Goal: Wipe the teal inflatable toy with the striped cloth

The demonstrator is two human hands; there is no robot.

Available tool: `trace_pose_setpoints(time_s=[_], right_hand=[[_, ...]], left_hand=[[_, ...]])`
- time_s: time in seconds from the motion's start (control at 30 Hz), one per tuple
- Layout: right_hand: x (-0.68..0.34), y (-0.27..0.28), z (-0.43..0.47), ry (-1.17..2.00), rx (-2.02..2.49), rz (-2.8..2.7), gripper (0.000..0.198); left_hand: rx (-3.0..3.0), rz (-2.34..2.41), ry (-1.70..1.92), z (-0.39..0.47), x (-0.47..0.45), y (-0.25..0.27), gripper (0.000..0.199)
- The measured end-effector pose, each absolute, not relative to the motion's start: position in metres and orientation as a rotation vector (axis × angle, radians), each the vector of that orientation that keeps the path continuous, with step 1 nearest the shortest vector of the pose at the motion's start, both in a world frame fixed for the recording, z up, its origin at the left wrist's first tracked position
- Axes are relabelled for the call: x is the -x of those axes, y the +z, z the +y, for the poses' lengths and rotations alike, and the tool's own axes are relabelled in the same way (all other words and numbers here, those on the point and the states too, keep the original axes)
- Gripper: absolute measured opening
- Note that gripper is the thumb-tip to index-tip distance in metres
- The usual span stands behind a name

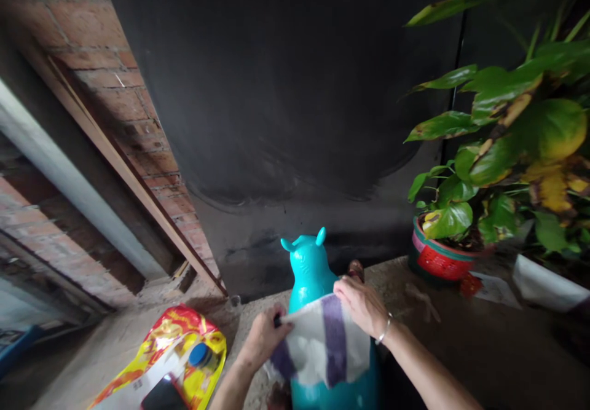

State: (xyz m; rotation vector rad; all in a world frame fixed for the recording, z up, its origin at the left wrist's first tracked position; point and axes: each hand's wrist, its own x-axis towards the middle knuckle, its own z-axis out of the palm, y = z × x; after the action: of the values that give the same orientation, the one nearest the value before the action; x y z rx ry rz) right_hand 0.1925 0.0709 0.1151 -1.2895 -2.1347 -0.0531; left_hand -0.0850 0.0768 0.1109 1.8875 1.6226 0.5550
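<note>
Right now, cloth position: the cloth (322,345) hangs draped over the front of the teal animal toy (310,268), directly between the two hands and just below them.
Cloth axis: its top edge runs roughly level from left to right, pulled between the hands; the rest falls downward over the toy's body.
Left hand (262,336): closed into a fist on the cloth's upper left corner, with something small and dark at the knuckles that cannot be made out.
Right hand (362,305): fingers curled down, pinching the upper right part of the cloth against the toy's shoulder; a thin bracelet (385,330) sits on the wrist.
Nearer hand: both grip the cloth; the right hand sits higher and closer to the toy's head, the left lower and further out.
Cloth look: white with broad purple stripes, soft and a little crumpled, stretched at the top and loose at the bottom.
Toy look: glossy teal, rounded, with two small ears; it stands upright before a dark wall.
Surroundings: a red and yellow printed bag (170,361) lies to the left, well apart; a potted plant (442,256) in a red basket stands to the right.
</note>
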Motion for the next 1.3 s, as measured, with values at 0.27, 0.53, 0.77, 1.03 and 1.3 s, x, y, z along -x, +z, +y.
trace_pose_setpoints(time_s=[0.27,0.53,0.77,1.03,1.3], right_hand=[[-0.197,0.154,0.085,-0.131,1.28,-2.126,0.023],[-0.209,-0.003,-0.006,-0.108,1.517,-2.205,0.037],[-0.2,-0.033,-0.017,0.024,1.597,-2.186,0.024],[-0.207,-0.027,-0.014,0.052,1.567,-2.182,0.018],[-0.211,-0.019,-0.011,0.128,1.604,-2.162,0.027]], left_hand=[[-2.051,1.665,0.628,0.101,0.081,0.14,0.008],[-1.963,1.62,0.242,0.031,0.069,0.007,0.032],[-1.983,1.676,0.323,0.024,0.069,-0.022,0.04],[-1.929,1.71,0.347,0.016,0.071,-0.036,0.027],[-1.952,1.76,0.28,0.012,0.069,-0.013,0.027]])
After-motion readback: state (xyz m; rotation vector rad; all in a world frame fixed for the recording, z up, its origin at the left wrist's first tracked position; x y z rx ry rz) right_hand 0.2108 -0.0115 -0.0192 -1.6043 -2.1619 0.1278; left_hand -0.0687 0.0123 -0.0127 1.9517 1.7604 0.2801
